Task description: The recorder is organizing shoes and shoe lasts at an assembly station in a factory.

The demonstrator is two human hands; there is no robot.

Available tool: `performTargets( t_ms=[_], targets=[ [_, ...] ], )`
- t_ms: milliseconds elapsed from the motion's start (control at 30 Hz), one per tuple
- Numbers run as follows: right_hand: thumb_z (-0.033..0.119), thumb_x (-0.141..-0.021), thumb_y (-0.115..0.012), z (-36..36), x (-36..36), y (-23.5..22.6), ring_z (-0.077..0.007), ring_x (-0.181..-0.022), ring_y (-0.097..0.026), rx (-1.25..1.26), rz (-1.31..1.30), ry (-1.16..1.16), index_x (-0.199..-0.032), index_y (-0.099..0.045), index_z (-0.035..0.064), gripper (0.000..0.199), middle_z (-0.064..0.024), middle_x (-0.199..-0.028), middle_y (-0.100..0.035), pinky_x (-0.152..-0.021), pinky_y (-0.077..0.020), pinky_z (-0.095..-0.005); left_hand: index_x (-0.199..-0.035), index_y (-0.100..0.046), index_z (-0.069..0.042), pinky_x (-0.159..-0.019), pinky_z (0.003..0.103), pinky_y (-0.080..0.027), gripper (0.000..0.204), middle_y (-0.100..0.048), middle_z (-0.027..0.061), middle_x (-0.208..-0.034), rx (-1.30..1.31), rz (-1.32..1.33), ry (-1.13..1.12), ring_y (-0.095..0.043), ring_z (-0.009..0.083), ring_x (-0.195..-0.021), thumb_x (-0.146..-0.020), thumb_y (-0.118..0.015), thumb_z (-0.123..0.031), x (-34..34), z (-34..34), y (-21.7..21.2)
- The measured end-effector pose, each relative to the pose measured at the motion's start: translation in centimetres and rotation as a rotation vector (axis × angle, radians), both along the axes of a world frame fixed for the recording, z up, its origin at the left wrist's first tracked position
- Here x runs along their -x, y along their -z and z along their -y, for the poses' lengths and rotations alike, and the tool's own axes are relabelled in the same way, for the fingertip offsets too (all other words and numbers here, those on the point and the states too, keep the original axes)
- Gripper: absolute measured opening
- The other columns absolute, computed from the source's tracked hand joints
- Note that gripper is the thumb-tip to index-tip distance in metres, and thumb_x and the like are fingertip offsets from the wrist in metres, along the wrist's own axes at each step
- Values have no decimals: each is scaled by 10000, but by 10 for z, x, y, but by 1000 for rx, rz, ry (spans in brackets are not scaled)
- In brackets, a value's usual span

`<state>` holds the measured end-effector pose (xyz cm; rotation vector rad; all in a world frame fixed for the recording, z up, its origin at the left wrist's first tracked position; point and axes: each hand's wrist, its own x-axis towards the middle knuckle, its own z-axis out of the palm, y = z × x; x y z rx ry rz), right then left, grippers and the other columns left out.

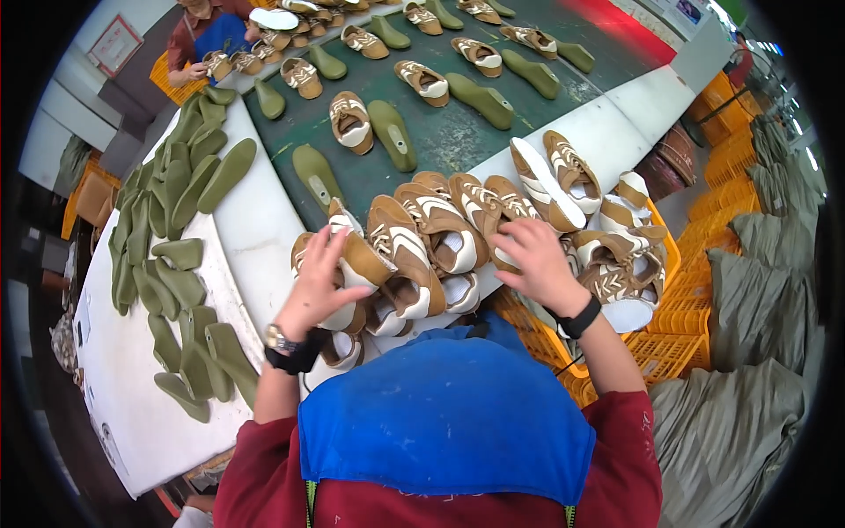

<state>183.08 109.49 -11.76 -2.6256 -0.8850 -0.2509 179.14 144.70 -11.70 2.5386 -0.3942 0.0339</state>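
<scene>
Brown sneakers with white stripes stand packed in a row along the near white edge of the table. My left hand (319,280) is at the row's left end, thumb and fingers spread beside a tilted sneaker (363,260). At the right end, my right hand (540,266) has its fingers apart and bent, against or close to a sneaker (510,201); the contact there is partly hidden. Between my hands more sneakers (407,255) lean on one another, with others underneath. Neither hand is clearly closed round a shoe.
Green shoe lasts (228,176) are heaped on the white side table (238,304). Sneakers and lasts alternate on the green surface (299,123). At right, a yellow crate (671,255) holds sneakers (620,273), near stacked crates and grey cloth (761,308). Another person (207,35) handles sneakers at far left.
</scene>
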Motion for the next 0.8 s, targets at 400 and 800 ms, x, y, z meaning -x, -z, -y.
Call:
performTargets(
  t_ms=[400,800],
  targets=[
    [137,-710,-572,-47,-15,48,-282,-859,-535,423,-37,-306,-755,-635,116,80,-60,-766,-613,-717,-435,-372,-1251,-457,-107,-956,410,-388,721,-421,203,-1260,27,90,5,-436,374,-1137,-605,-776,-150,29,48,18],
    [163,-754,-622,14,6,-9,-305,-920,-569,-397,-109,60,-997,-593,73,261,-107,-1011,-591,-793,-467,-376,-1275,-421,-36,-1012,437,-310,763,-327,223,-1351,-72,143,13,-338,404,-1227,-613,-779,-156,31,49,-5]
  ],
)
